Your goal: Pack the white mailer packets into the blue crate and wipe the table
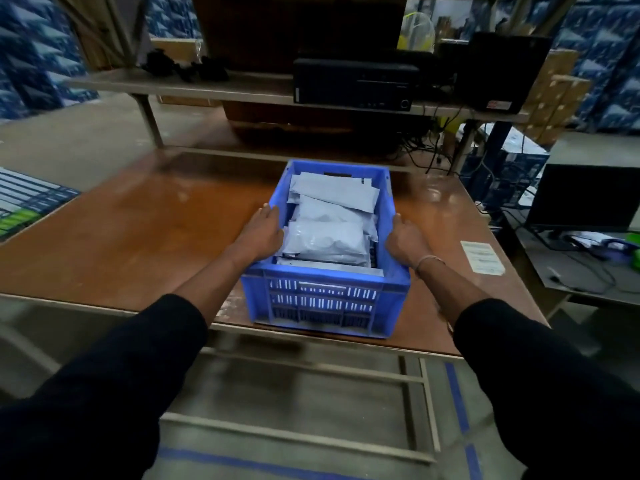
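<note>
A blue crate (322,299) stands on the brown table (138,233), close to its near edge. Several white mailer packets (329,220) lie stacked inside it, filling it to near the rim. My left hand (265,232) grips the crate's left rim, fingers over the edge. My right hand (405,239) grips the right rim the same way. Both arms wear dark sleeves, and a thin band sits on my right wrist.
A white paper label (483,257) lies on the table at the right. A raised shelf (214,88) behind carries a black computer case (353,84) and cables. A monitor (585,199) stands on a side desk at right. A metal frame (311,372) shows below the table edge.
</note>
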The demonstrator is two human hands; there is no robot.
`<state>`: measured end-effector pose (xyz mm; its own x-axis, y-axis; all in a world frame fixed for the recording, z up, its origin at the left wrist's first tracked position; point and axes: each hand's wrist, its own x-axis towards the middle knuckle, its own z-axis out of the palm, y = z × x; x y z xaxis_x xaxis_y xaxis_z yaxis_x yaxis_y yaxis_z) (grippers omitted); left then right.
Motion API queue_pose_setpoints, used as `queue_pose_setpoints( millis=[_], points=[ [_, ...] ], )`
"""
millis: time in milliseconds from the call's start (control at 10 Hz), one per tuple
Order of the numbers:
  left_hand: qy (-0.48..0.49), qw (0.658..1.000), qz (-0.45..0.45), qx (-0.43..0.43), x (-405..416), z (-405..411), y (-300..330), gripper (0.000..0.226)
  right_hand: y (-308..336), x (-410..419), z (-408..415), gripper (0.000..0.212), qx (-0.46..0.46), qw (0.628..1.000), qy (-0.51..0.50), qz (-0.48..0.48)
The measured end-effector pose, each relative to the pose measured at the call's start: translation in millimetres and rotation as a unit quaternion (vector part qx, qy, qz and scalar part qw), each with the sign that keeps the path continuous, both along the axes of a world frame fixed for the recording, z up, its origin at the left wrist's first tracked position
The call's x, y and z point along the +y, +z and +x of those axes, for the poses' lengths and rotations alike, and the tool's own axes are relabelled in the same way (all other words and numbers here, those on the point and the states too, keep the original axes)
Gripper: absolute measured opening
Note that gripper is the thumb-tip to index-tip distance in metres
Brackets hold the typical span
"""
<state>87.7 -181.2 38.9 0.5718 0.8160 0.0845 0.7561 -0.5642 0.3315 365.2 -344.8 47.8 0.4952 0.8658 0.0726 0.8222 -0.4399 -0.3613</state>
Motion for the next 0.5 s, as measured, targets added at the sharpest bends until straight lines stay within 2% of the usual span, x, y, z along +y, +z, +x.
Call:
queue_pose_setpoints(
  millis=[100, 300, 400, 500],
  points=[
    [-0.009, 1.0, 0.011, 0.009, -0.3, -4.3, -0.1, 0.05, -1.2, 0.7, -10.8, 0.062, -0.013, 1.0, -0.021, -0.005],
    [-0.024, 0.999, 0.036, 0.021, -0.4, -9.6, -13.6, 0.064, -10.6, -0.8, -11.6, 0.059, -0.019, 0.999, -0.03, 0.006],
    [-0.03, 0.998, 0.045, 0.042, 0.2, -7.5, -1.3, 0.06, 3.1, -2.1, -10.6, 0.045, -0.011, 0.999, -0.036, -0.001],
    [-0.032, 0.994, 0.101, 0.016, 9.8, -6.5, 21.6, 0.069, 30.3, 0.1, 0.3, 0.058, -0.002, 0.996, -0.046, 0.073]
  ],
)
